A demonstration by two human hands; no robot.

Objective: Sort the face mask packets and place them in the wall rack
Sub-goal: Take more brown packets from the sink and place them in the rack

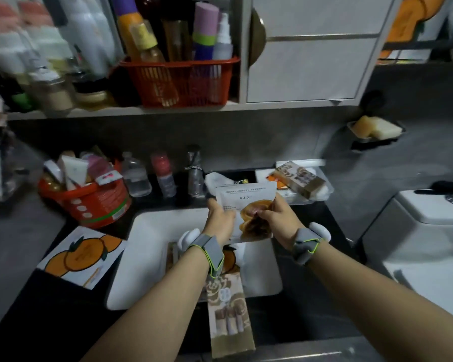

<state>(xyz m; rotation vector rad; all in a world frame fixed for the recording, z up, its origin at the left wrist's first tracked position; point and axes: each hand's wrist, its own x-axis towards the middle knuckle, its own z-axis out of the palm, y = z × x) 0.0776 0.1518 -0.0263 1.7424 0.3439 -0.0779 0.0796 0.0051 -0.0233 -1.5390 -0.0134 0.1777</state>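
Two hands are closed on one white mask packet [246, 202], which is held upright at the frame's centre above the sink [147, 244]. The left hand [219, 218] is curled round its left edge, and its right edge is pinched by the right hand [276, 215]. The packet's long axis runs up the frame. A clear holder [322, 192] carrying a brown packet [298, 180] lies just to the upper right, nearer the right hand. If that is the rack, a short rightward carry is likely called for. A long brown packet [228, 309] lies at bottom centre.
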